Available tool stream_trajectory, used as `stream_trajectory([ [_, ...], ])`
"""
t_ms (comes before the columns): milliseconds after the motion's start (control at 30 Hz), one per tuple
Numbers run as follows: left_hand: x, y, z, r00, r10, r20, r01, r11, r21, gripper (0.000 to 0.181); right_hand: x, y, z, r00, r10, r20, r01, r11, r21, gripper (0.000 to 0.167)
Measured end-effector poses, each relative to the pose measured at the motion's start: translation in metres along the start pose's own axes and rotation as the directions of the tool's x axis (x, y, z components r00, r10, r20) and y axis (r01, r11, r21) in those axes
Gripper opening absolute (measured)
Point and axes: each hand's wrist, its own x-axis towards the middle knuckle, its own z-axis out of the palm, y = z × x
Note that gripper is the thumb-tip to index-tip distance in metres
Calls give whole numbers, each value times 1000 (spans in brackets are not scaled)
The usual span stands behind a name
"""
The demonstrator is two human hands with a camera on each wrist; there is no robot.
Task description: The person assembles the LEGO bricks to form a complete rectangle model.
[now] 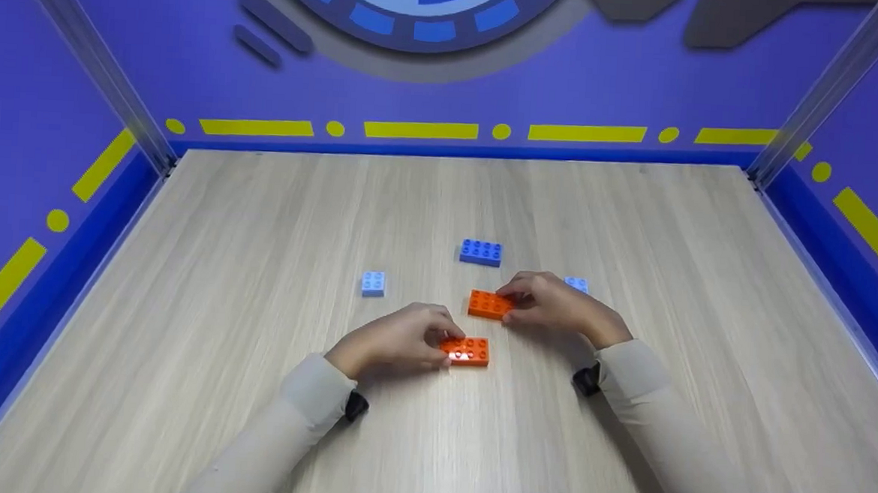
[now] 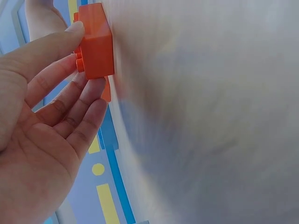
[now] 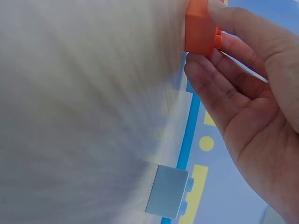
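Observation:
Two orange toy building bricks lie studs up on the table, one a little behind and right of the other. My left hand (image 1: 404, 336) pinches the left end of the nearer orange brick (image 1: 471, 351) between thumb and fingers; the left wrist view shows the thumb on the side of this brick (image 2: 97, 44). On the farther orange brick (image 1: 487, 304), my right hand (image 1: 560, 307) grips the right end. In the right wrist view the thumb lies against that brick (image 3: 200, 28) and the fingers curl behind it. The two bricks are apart.
A blue brick (image 1: 481, 253) lies behind the orange ones. One small light blue brick (image 1: 373, 284) is at the left; another light blue brick (image 1: 576, 284) is partly hidden behind my right hand. Purple-blue walls (image 1: 447, 97) border the wooden table (image 1: 260, 214).

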Motion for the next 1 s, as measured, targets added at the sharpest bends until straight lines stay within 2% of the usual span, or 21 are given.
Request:
stream_trajectory([
  [167,0,-3,-1,1000,3,-8,-3,1000,-9,36,-2,1,0,1000,10,1,-10,1000,-4,37],
  [400,2,-8,-2,999,44,-24,-45,999,-9,36,-7,2,-1,1000,-20,-14,21,1000,7,36],
  [667,2,-12,-3,999,5,-48,-9,997,-79,35,-9,2,-1,1000,25,15,-26,1000,18,37],
  [1000,0,-14,-3,996,-25,-89,16,995,-101,36,-12,2,-2,999,43,30,-44,999,21,36],
])
